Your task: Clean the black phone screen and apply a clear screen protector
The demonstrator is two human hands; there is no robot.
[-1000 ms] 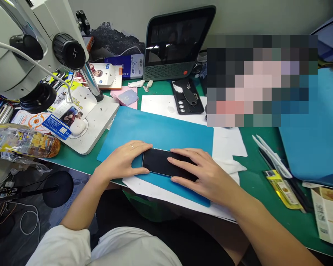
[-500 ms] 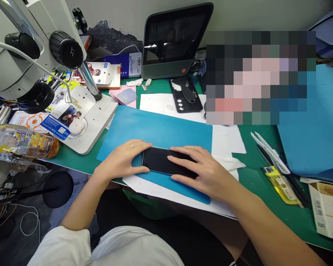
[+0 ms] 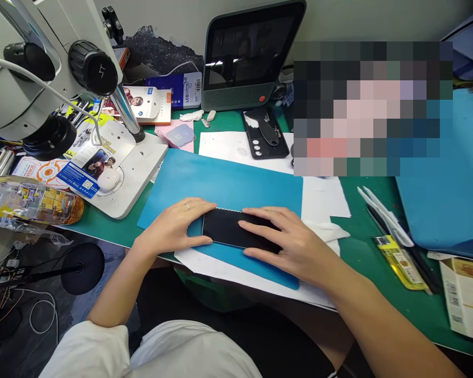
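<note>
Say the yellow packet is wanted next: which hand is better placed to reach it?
Probably the right hand: the yellow packet lies out to the right, nearer it, while the left hand sits at the opposite end of the phone.

On our green tabletop (image 3: pixel 363 254), we saw a blue mat (image 3: pixel 228 178) partly over white paper (image 3: pixel 220 144) mid-frame, a white microscope base (image 3: pixel 144 165) at left, tweezers (image 3: pixel 390 218) and a yellow packet (image 3: pixel 400 265) at right, and a printed carton (image 3: pixel 470 299) at lower right
</note>
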